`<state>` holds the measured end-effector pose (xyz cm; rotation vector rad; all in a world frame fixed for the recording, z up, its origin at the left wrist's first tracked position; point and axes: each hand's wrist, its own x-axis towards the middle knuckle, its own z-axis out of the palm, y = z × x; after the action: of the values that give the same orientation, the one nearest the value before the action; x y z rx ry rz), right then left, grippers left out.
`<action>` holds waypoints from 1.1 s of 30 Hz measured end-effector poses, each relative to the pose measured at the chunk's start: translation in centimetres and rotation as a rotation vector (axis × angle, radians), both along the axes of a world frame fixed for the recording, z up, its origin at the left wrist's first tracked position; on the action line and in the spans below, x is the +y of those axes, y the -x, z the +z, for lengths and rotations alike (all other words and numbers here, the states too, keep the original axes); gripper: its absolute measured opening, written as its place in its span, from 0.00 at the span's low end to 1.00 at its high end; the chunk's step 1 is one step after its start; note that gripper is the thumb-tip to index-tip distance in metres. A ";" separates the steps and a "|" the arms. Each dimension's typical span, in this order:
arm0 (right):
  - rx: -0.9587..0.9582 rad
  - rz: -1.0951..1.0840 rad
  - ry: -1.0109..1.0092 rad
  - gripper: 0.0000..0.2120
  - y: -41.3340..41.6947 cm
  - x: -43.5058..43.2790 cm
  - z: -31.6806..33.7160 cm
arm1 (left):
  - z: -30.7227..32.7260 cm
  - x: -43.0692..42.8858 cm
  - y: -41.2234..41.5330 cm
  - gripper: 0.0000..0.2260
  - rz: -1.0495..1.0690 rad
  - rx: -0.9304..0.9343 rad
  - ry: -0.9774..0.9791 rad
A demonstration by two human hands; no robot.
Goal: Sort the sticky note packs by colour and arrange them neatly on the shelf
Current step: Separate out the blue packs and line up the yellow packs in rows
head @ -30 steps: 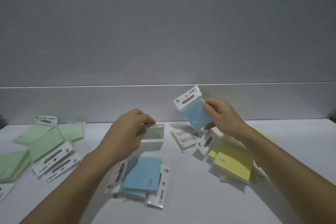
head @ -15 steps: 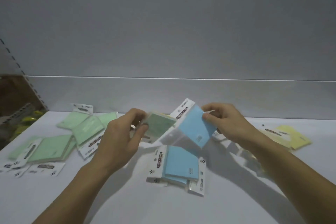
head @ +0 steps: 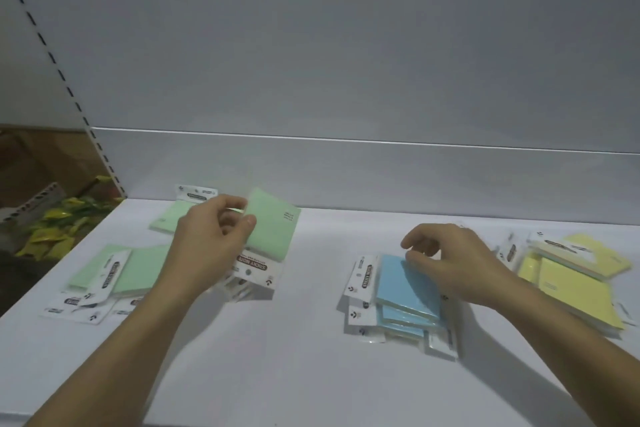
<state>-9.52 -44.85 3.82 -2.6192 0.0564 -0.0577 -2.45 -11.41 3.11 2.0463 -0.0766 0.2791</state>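
My left hand (head: pixel 211 243) grips a green sticky note pack (head: pixel 273 229) by its left edge and holds it tilted above the white shelf (head: pixel 304 367). Several more green packs (head: pixel 138 270) lie loosely at the left, and one green pack (head: pixel 169 218) lies near the back wall. At centre right sits a small stack of blue packs (head: pixel 405 302). My right hand (head: pixel 460 263) hovers over the stack's top pack with its fingertips at the upper edge and fingers curled apart. Yellow packs (head: pixel 575 284) are piled at the far right.
A grey back panel (head: pixel 346 62) rises behind the shelf. A slotted upright (head: pixel 69 90) runs along the left. Beyond the shelf's left edge are a brown surface and yellow-green packets (head: pixel 59 225).
The blue pack has left my right hand and now lies on the blue stack. My left hand carried the green pack leftward. The camera view turned left.
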 end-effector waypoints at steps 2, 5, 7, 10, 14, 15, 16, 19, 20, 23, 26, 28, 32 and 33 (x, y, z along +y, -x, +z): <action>-0.015 -0.011 -0.015 0.05 -0.5 1.0 0.3 | 0.1 2.0 -1.1 0.07 0.044 0.033 -0.020; -0.012 0.011 -0.044 0.05 -1.8 3.3 0.4 | -0.2 4.2 -2.4 0.08 0.073 0.084 -0.089; -0.005 0.052 -0.047 0.04 -2.8 5.0 0.4 | -0.7 5.0 -2.9 0.12 0.093 0.074 -0.220; -0.003 0.092 -0.051 0.04 -4.0 7.0 0.7 | -1.2 5.6 -3.3 0.16 0.105 0.053 -0.368; -0.003 0.082 -0.068 0.05 -4.6 8.1 0.8 | -1.4 5.2 -3.2 0.15 0.075 -0.043 -0.454; -0.003 0.073 -0.070 0.05 -4.6 8.2 0.7 | -1.2 4.6 -3.0 0.15 0.043 -0.084 -0.467; -0.003 0.062 -0.069 0.05 -4.6 8.0 0.6 | -1.1 3.9 -2.9 0.15 -0.005 -0.125 -0.471; -0.008 0.000 -0.053 0.05 -4.6 6.5 0.2 | -0.5 0.5 -2.2 0.14 -0.187 -0.220 -0.512; -0.006 -0.028 -0.034 0.05 -4.5 5.6 0.1 | -0.3 -0.8 -2.0 0.15 -0.251 -0.252 -0.539; 0.018 -0.147 0.083 0.11 -4.3 2.2 -0.1 | -0.4 -4.8 -1.6 0.16 -0.401 -0.289 -0.574; 0.054 -0.265 0.211 0.15 -3.9 -1.5 -0.4 | -0.7 -8.2 -1.5 0.16 -0.484 -0.272 -0.605; 0.080 -0.314 0.327 0.18 -3.8 -3.5 -0.4 | -0.8 -10.1 -1.7 0.17 -0.529 -0.264 -0.636; 0.196 -0.323 0.480 0.27 -4.0 -5.5 -0.4 | -1.1 -13.0 -1.7 0.16 -0.584 -0.218 -0.626; 0.231 -0.314 0.484 0.30 -4.1 -5.6 -0.4 | -1.1 -13.6 -1.7 0.16 -0.591 -0.203 -0.608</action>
<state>-5.38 -50.49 3.43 -3.0598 0.6030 0.1399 -0.73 -25.05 1.97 2.4614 -0.9745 0.0895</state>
